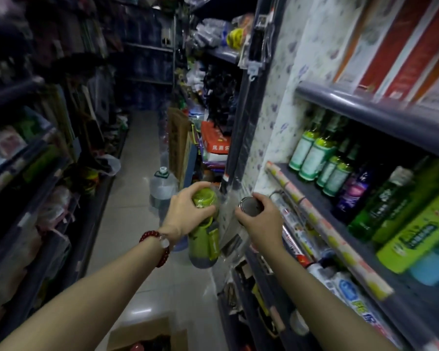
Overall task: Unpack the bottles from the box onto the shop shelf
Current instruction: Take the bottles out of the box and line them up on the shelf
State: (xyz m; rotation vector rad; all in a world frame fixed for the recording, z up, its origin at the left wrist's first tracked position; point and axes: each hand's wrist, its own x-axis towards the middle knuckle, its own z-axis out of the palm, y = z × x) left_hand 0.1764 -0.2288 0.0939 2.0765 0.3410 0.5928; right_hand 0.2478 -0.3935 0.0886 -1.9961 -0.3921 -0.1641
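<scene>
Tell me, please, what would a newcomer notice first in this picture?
First, two hands at the centre of the aisle: the left hand grips the top of a green bottle, the right hand holds a dark, metal-topped bottle. Next, the rows of green bottles on the shelf at right.

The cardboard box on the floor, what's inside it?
The cardboard box stands open at the bottom edge of the view. Something red and rounded and dark shapes show inside. The frame cuts off the rest, so the contents can't be counted.
</scene>
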